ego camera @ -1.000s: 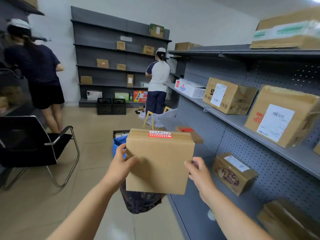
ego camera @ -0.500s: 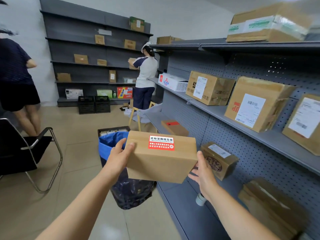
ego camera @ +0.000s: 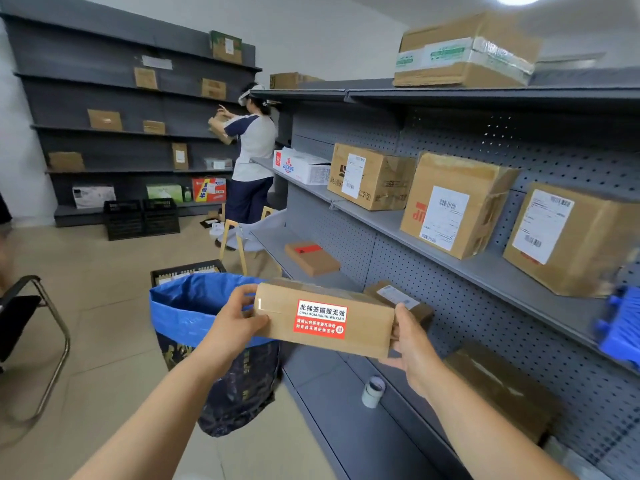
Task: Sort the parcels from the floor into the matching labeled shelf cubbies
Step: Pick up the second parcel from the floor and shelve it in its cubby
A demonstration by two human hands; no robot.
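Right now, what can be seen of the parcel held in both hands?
The parcel is a flat brown cardboard box with clear tape at its left end and a red and white sticker with printed characters on the side facing the camera. It looks closed and undamaged. It is held in the air, roughly level, in front of the grey shelving; the left hand grips its left end, the right hand its right end.

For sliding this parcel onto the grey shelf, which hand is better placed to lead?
Probably the right hand: it grips the parcel at the end nearest the grey shelf. The left hand holds the far end, over the blue bag.
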